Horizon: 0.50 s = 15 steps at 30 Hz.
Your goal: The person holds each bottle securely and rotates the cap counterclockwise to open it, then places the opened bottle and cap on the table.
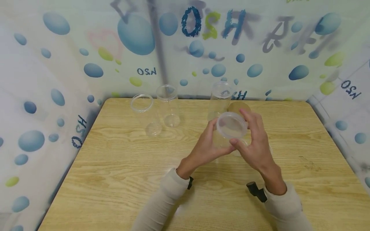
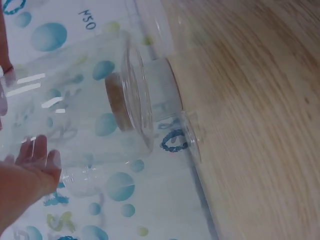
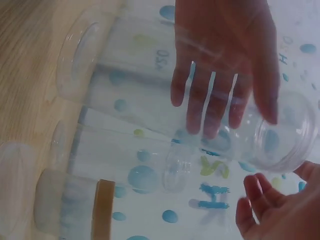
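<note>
In the head view, my left hand (image 1: 206, 144) grips a clear plastic jar (image 3: 145, 95) by its body and holds it up over the table. Its fingers show through the clear wall in the right wrist view. With thumb and fingers, my right hand (image 1: 255, 141) pinches the edge of the round, whitish see-through lid (image 1: 232, 125) at the jar's top. The lid faces the head camera. From the left wrist, the jar's lower end (image 2: 137, 100) hangs above the table, and the left hand's fingers (image 2: 37, 155) lie along its side.
Two clear jars with open tops, one nearer (image 1: 142, 106) and one farther (image 1: 167, 96), stand at the table's back left. Behind my hands stand another tall clear jar (image 1: 221, 91) and a shorter container with a brown lid (image 1: 238, 107). A patterned curtain (image 1: 185, 64) borders the wooden table (image 1: 130, 166).
</note>
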Available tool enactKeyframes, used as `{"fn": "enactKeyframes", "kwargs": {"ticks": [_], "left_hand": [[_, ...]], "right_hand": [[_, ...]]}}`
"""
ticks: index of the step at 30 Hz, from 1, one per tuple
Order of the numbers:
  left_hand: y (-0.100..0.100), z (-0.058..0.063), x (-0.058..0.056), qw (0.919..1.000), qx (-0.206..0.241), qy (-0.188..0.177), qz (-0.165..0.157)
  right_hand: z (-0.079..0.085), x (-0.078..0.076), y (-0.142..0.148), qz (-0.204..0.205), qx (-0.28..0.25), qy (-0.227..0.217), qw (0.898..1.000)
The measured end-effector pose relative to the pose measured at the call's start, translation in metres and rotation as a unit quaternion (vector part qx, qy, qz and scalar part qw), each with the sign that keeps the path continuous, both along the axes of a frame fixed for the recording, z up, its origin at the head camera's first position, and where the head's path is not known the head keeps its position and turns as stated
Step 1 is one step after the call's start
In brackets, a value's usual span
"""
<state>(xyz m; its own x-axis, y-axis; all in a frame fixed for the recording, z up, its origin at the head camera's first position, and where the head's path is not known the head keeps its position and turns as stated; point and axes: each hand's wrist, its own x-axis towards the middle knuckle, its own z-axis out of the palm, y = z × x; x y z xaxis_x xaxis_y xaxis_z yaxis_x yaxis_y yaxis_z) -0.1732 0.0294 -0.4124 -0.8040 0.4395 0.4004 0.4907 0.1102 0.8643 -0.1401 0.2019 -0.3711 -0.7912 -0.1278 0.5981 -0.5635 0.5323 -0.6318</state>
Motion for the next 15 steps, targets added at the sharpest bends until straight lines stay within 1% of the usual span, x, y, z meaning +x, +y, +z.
{"fn": "enactKeyframes", "kwargs": {"ticks": [3,5,8,10,15], "left_hand": [[0.0036,-0.0008,-0.0002,0.9985,-0.017,0.042,0.03],[0.0051,-0.0014,-0.0004,0.9963,-0.029,0.068,0.045],[0.006,-0.0029,-0.0006,0.9927,-0.046,0.096,0.057],[0.0059,-0.0035,-0.0006,0.9906,-0.054,0.109,0.062],[0.0053,-0.004,-0.0003,0.9885,-0.065,0.121,0.064]], "right_hand": [[0.0009,0.0027,-0.0034,-0.056,0.03,0.023,0.998],[0.0016,0.0035,-0.005,-0.077,0.047,0.034,0.995],[0.002,0.0039,-0.006,-0.088,0.06,0.046,0.993],[0.002,0.004,-0.0058,-0.088,0.066,0.048,0.993],[0.0013,0.0049,-0.0045,-0.078,0.066,0.044,0.994]]}}
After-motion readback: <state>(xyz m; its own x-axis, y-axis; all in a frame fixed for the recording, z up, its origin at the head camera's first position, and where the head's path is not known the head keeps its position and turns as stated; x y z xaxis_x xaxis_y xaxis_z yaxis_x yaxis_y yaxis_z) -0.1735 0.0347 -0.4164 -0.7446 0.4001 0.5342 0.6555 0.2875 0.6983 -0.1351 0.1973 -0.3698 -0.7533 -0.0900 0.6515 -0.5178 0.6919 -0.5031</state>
